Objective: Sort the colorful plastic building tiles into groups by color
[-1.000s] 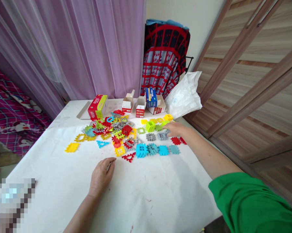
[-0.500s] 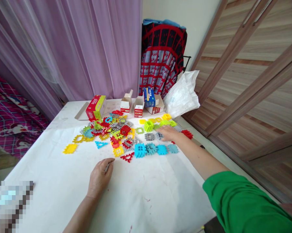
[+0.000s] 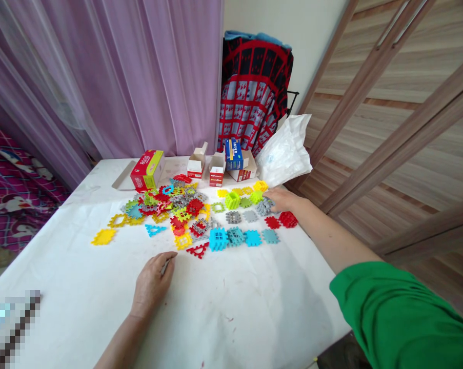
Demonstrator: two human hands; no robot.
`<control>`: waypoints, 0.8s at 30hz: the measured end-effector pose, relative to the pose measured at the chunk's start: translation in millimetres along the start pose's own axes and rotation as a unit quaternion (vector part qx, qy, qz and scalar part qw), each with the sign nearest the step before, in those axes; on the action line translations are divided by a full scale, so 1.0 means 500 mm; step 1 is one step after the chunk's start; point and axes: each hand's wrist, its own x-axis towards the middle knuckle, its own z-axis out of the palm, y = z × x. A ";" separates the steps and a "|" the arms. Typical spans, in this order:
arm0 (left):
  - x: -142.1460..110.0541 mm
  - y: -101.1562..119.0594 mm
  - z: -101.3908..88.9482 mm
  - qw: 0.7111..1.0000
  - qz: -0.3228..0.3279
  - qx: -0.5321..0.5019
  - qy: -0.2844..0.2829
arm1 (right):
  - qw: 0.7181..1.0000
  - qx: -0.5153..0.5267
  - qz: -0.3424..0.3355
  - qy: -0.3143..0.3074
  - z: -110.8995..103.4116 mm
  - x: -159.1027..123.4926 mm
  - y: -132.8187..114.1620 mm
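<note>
My left hand (image 3: 152, 282) rests on the white table (image 3: 235, 307) with its fingers curled; a thin grey thing shows at the fingertips, too small to name. My right hand (image 3: 280, 198) reaches to the far right of the table, its fingers closed on a grey toothed tile (image 3: 264, 206). Two red tiles (image 3: 288, 219) lie just in front of that hand. A row of blue tiles (image 3: 236, 236) lies between the hands. A green cube of tiles (image 3: 232, 200) stands left of my right hand. A heap of mixed coloured tiles (image 3: 177, 205) lies beyond my left hand.
A red and green box (image 3: 146, 169), two small open cartons (image 3: 217, 170) and a blue box (image 3: 234, 154) stand along the far edge. A white plastic bag (image 3: 285, 154) lies at the far right corner. A chair with a red blanket (image 3: 254, 97) stands behind.
My right hand slid left over the grey tiles, then came back right and farther away. The red tiles near it shifted. My left hand stayed where it was.
</note>
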 end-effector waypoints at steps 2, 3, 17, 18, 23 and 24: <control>0.000 0.001 -0.001 1.000 0.000 0.000 -0.002 | 1.000 0.001 -0.018 0.003 0.012 0.007 -0.006; 0.000 0.002 -0.001 1.000 0.000 -0.001 -0.001 | 1.000 0.000 -0.022 0.006 0.017 0.009 -0.007; 0.001 0.004 -0.002 1.000 -0.003 0.002 -0.003 | 1.000 -0.020 -0.007 -0.009 0.028 0.019 -0.020; 0.000 0.004 -0.002 1.000 -0.003 0.002 -0.004 | 1.000 -0.021 -0.009 -0.007 0.029 0.019 -0.021; 0.000 0.004 -0.001 1.000 -0.005 0.000 -0.001 | 1.000 -0.022 -0.021 0.002 0.030 0.023 -0.020; 0.000 0.005 -0.001 1.000 -0.005 0.001 0.000 | 0.999 -0.024 -0.023 0.001 0.031 0.023 -0.019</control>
